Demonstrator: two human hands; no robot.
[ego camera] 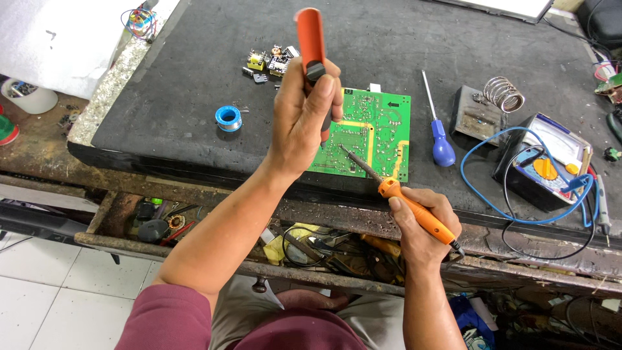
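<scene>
Green circuit board (pixel 366 133) lies flat on the dark bench mat (pixel 194 84), solder side up, near the front edge; right hand (pixel 421 223) is closed around an orange-handled soldering iron (pixel 405 201), tip resting on or just above the board's lower middle, can't tell which; left hand (pixel 304 113) is wrapped tight round an orange desoldering pump (pixel 312 45), held upright over the board, thumb on top of the dark section, nozzle hidden behind the fingers; blue solder spool (pixel 228 118) sits left of the board, blue-handled screwdriver (pixel 440 139) just right of it, iron stand with coil (pixel 486 107) and a multimeter (pixel 547 162) with blue leads further right; loose small parts (pixel 269 63) behind the board

Risks as I read it: board isn't clamped, so a push from the tip could slide it; iron dwelling too long may lift a pad; pump looks well off the joint, solder could refreeze before it gets there; iron cord trails off the bench edge, a snag would jerk the tip
</scene>
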